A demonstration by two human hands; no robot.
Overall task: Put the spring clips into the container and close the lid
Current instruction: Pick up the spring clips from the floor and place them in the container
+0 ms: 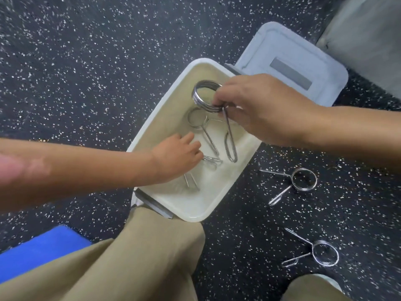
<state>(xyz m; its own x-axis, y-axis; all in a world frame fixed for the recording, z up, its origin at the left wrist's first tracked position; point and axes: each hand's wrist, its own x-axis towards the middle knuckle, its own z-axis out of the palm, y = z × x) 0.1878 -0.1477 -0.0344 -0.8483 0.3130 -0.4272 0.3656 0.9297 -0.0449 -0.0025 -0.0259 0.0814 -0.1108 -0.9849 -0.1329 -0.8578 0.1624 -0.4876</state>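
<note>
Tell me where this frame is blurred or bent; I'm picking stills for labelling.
Head view: the left forearm smears toward the left edge and the clip under the left hand is soft; the right hand and its held clip are fairly sharp; both floor clips are crisp; wide-angle bending stretches the frame edges.

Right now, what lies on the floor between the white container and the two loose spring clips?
Nothing: in the head view, only bare speckled black floor separates the white plastic container from the nearer clip and the farther clip.

Bare forearms [86, 168], khaki trousers [138, 257]
</note>
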